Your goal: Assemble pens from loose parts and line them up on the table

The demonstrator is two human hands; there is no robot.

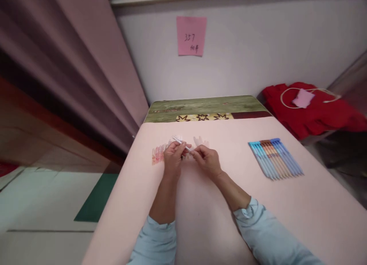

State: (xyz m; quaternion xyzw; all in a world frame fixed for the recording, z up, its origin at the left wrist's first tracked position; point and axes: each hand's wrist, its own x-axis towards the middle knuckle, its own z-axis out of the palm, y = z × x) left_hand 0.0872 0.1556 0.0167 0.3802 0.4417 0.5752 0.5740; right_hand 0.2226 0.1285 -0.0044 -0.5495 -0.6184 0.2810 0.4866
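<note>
A thin pale stick, pen-like in shape (178, 140), is held slanted above the table between both hands. My left hand (173, 157) is closed around its middle, and its upper end points away to the left. At the lower end, the fingers of my right hand (207, 160) are pinched on it. Left of my left hand lies a row of small pinkish slender pieces (157, 155), partly covered by that hand. Several clear or whitish slender pieces (197, 141) lie just beyond my right hand; their kind is too blurred to tell.
Several pens in light blue, brown and darker blue (275, 158) lie side by side at the right of the pale pink tabletop (212, 227). A green marbled strip (200, 104) runs along the far edge. Red cloth with a cord (309, 112) sits beyond the right edge; a curtain (86, 47) hangs left.
</note>
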